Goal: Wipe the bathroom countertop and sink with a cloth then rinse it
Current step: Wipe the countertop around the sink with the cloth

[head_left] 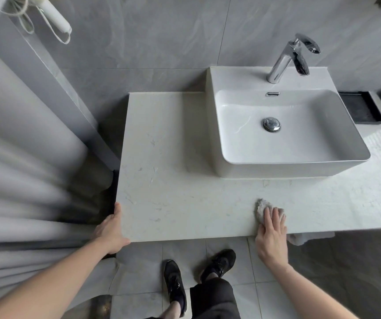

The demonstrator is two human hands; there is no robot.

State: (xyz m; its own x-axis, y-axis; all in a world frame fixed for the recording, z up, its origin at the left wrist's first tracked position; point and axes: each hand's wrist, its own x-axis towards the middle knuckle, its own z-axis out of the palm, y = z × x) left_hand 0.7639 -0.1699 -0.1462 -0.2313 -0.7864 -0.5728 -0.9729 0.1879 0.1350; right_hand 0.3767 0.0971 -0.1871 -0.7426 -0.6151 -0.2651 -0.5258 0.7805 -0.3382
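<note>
Nearest: black shoes planted on the tiled floor, facing the desk.

Left hand: wrapped over the near-left corner of the desk, thumb along the left edge, fingers reaching under the front edge. Holding nothing loose; apparently bracing the body.

Right hand: laid palm-down at the front edge of the desk, fingers straight and together, pressing the cloth flat against the surface. No curl or pinch visible; cloth held by pressure only. Cloth: small, grey, bunched, lying on the desk near the front edge, well in front of the sink and below its right half, partly covered by the fingertips.

Stage, judged from position: desk wiping under way along the front strip. Impossible to tell from surface appearance which areas are already wiped; no wet streaks legible on the marbled top.

Farther: white towel-like fabric hanging below the front edge, right of the right hand.

Sink: white rectangular basin standing on the desk, drain plug at centre, interior apparently dry, no cloth contact.

Farthest: chrome faucet at the back rim, no water running. Black tray to the right of the basin.

Remaining, by judgement: rest of desk, sink wipe, cloth rinse.
</note>
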